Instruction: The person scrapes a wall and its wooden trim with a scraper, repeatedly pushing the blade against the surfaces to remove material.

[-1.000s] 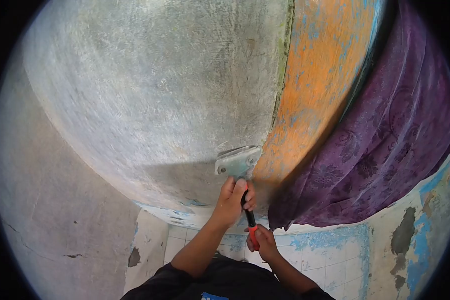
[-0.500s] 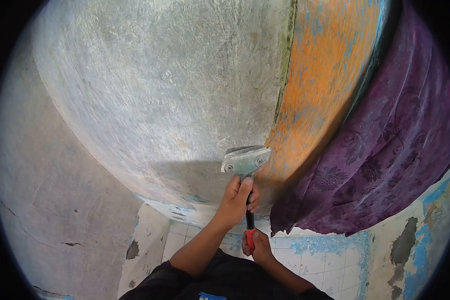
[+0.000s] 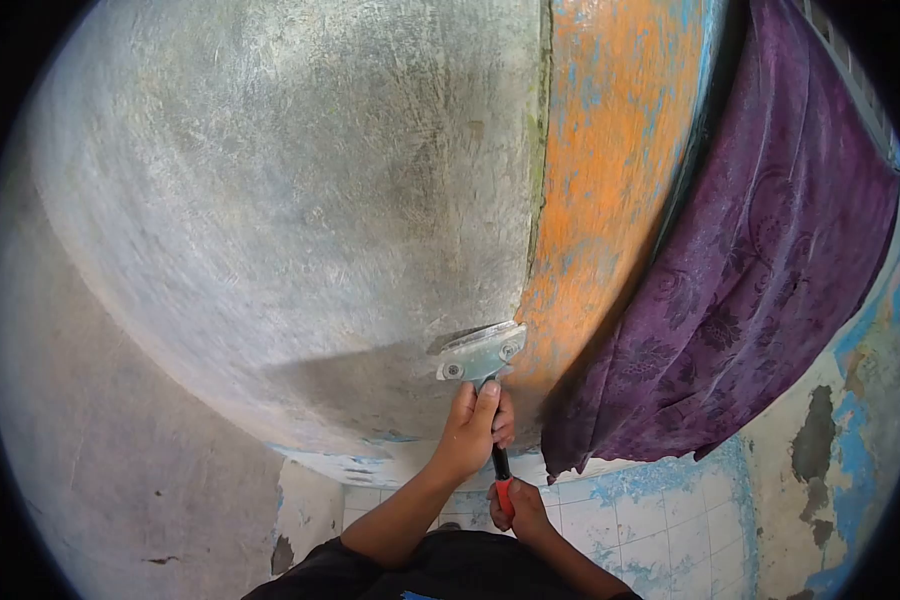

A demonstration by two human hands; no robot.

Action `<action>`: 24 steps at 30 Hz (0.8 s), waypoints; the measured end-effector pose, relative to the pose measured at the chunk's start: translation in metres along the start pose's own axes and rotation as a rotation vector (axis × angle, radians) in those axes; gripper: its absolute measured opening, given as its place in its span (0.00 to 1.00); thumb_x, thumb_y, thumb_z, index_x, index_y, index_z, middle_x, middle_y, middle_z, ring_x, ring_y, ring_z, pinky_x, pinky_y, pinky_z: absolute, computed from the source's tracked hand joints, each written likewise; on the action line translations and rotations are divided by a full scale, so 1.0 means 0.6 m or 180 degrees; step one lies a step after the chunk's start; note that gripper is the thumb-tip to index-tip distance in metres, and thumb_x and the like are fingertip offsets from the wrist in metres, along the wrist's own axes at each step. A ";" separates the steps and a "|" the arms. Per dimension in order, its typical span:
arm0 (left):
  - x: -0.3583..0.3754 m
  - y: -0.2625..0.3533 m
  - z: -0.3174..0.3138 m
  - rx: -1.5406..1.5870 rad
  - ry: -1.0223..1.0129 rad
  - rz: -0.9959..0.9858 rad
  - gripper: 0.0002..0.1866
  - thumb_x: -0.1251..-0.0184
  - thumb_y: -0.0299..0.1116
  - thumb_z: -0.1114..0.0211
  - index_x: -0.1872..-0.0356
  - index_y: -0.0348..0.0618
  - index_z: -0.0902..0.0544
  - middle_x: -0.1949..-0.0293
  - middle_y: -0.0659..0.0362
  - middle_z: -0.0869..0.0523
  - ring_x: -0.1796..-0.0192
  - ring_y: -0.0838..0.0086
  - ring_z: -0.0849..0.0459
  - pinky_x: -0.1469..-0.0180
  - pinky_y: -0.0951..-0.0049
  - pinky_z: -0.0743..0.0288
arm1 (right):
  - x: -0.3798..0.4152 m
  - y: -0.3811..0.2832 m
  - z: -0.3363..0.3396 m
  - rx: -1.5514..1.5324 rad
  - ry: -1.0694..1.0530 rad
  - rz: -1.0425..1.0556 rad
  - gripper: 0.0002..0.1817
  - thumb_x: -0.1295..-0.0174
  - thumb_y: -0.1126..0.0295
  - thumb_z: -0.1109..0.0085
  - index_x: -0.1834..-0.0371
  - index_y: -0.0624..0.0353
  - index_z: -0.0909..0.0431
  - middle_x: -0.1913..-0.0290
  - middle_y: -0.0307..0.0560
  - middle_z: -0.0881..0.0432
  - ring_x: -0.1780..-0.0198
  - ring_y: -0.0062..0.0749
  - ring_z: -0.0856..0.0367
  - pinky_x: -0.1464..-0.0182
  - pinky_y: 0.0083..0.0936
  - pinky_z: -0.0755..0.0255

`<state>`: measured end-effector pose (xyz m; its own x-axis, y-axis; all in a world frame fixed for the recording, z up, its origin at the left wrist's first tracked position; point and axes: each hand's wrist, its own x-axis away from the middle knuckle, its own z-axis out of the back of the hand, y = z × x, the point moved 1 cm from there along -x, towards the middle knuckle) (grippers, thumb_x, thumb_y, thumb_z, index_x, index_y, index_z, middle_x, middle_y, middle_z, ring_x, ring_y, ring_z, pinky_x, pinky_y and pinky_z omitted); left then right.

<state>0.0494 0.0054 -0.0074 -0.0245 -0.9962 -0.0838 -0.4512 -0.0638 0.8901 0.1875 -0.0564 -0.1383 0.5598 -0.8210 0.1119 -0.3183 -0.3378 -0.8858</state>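
Note:
A wide-bladed scraper (image 3: 481,357) with a bolted metal head and a black and red handle is held in both hands. My left hand (image 3: 475,428) wraps the black part just below the head, thumb along the handle. Lower down, my right hand (image 3: 518,507) grips the red end. The blade lies at the grey wall (image 3: 390,180), low down, its right corner close to the orange strip (image 3: 615,140). Both hands are closed around the handle.
A purple patterned curtain (image 3: 730,300) hangs to the right of the orange strip. Below is a white tiled floor (image 3: 660,515) with blue paint marks. Another grey wall (image 3: 120,430) stands at left, and peeling paint (image 3: 815,440) shows at lower right.
The scraper has moved a little down and left in view, with both hands still on it. The wall, orange strip and curtain have shifted left as the view turned.

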 end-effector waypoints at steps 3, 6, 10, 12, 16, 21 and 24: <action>-0.007 -0.002 0.008 -0.0135 -0.0123 -0.0006 0.13 0.19 0.46 0.58 0.57 0.47 0.37 0.79 0.65 0.36 0.80 0.82 0.37 0.76 0.76 0.36 | 0.001 0.009 -0.011 0.0036 0.0203 0.0053 0.27 0.24 0.47 0.65 0.58 0.64 0.28 0.81 0.39 0.32 0.83 0.19 0.38 0.81 0.19 0.45; -0.013 0.007 0.021 -0.0102 -0.0399 0.0101 0.13 0.19 0.46 0.58 0.56 0.48 0.36 0.79 0.65 0.36 0.80 0.82 0.38 0.76 0.77 0.37 | -0.007 0.018 -0.031 0.0104 0.0392 0.0190 0.27 0.24 0.48 0.65 0.58 0.63 0.28 0.81 0.39 0.32 0.83 0.19 0.39 0.81 0.19 0.45; -0.016 0.016 0.033 0.0072 -0.0736 0.0181 0.13 0.19 0.47 0.58 0.54 0.48 0.36 0.78 0.66 0.36 0.79 0.83 0.37 0.75 0.77 0.36 | -0.009 0.036 -0.051 -0.0035 0.0587 0.0273 0.27 0.23 0.48 0.66 0.57 0.63 0.28 0.81 0.39 0.32 0.84 0.20 0.38 0.81 0.19 0.44; -0.020 0.010 0.037 0.0152 -0.0840 0.0212 0.13 0.19 0.47 0.57 0.54 0.48 0.36 0.78 0.66 0.36 0.79 0.83 0.37 0.75 0.77 0.36 | -0.008 0.035 -0.060 -0.0019 0.0649 0.0255 0.27 0.23 0.48 0.66 0.57 0.63 0.27 0.81 0.39 0.32 0.84 0.20 0.38 0.80 0.19 0.43; -0.013 0.015 0.039 0.0238 -0.0754 0.0261 0.12 0.19 0.45 0.57 0.54 0.48 0.36 0.77 0.65 0.35 0.79 0.82 0.36 0.74 0.77 0.35 | -0.003 0.043 -0.067 -0.0043 0.0687 0.0212 0.28 0.23 0.47 0.67 0.55 0.62 0.26 0.82 0.39 0.32 0.84 0.20 0.38 0.81 0.20 0.43; -0.007 0.022 0.034 0.0108 -0.0734 0.0189 0.11 0.19 0.43 0.57 0.56 0.47 0.36 0.76 0.64 0.34 0.80 0.81 0.35 0.74 0.76 0.34 | 0.011 0.023 -0.077 -0.0488 0.0376 0.0152 0.29 0.24 0.45 0.66 0.53 0.62 0.25 0.83 0.38 0.34 0.85 0.20 0.40 0.81 0.19 0.44; -0.010 0.027 0.032 0.0035 -0.0808 0.0078 0.11 0.18 0.42 0.58 0.60 0.47 0.37 0.76 0.63 0.33 0.80 0.81 0.35 0.74 0.75 0.33 | 0.014 0.016 -0.076 -0.0506 0.0394 0.0084 0.32 0.25 0.42 0.65 0.53 0.64 0.25 0.83 0.40 0.33 0.85 0.20 0.40 0.81 0.19 0.44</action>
<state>0.0250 0.0113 -0.0012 -0.2581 -0.9505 -0.1733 -0.4574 -0.0378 0.8885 0.1543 -0.0876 -0.1254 0.4546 -0.8775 0.1528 -0.4538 -0.3758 -0.8080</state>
